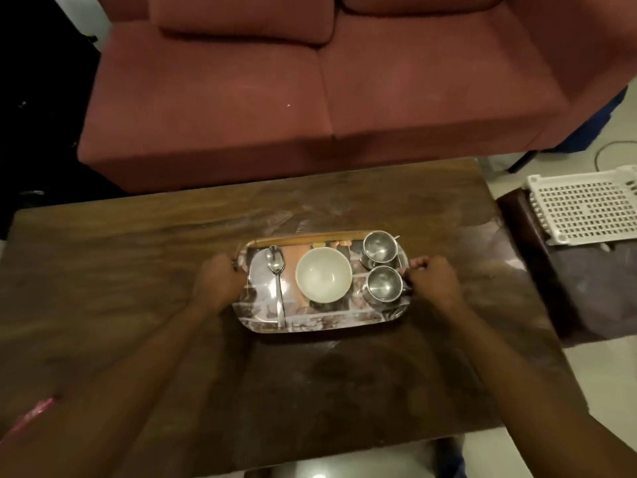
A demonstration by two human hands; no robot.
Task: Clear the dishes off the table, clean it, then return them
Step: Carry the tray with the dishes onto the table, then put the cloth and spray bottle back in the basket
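Note:
A patterned oblong tray [320, 324] sits in the middle of the dark wooden table [138, 270]. On it lie a steel spoon [277, 281] at the left, a white bowl [324, 279] in the centre and two steel cups [377, 251] [384, 284] at the right. My left hand [217, 282] grips the tray's left end. My right hand [432, 279] grips its right end. Whether the tray touches the table or is lifted off it cannot be told.
A red sofa [310, 91] stands right behind the table. A white perforated plastic crate [586, 210] rests on a dark stool [517, 219] to the right. A pink cloth [32, 414] lies at the table's near left edge. Pale floor shows at the right.

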